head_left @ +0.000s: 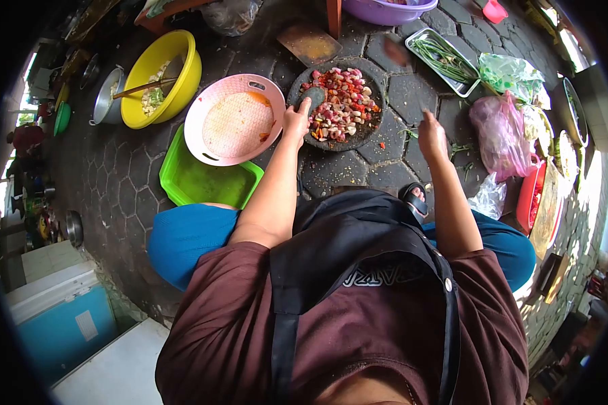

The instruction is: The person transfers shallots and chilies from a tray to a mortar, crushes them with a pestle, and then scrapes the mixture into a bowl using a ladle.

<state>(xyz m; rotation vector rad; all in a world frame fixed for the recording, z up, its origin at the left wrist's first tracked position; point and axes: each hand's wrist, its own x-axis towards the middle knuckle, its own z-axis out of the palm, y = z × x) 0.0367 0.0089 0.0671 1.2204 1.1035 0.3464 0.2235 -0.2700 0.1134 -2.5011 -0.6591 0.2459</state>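
Observation:
My left hand (296, 124) is wrapped round a grey stone pestle (313, 99), which rests at the left side of a wide, dark stone mortar (375, 128). Chopped shallots, garlic and red chilli pieces (343, 101) fill the mortar's middle. To the right of the mortar, my right hand (433, 135) is raised above the paving with its fingers closed; I cannot tell what it holds. A brownish, motion-blurred shape (396, 52) shows beyond that hand. Left of the mortar sits a pink perforated basin (203, 152) with orange-red stains, partly over a green tray (172, 177).
A yellow basin (194, 71) with chopped pale pieces and a wooden stick stands at left. A metal tray (415, 37) of long green beans lies at upper right, near green (512, 73) and pink plastic bags (500, 131). A red container (530, 196) stands farther right.

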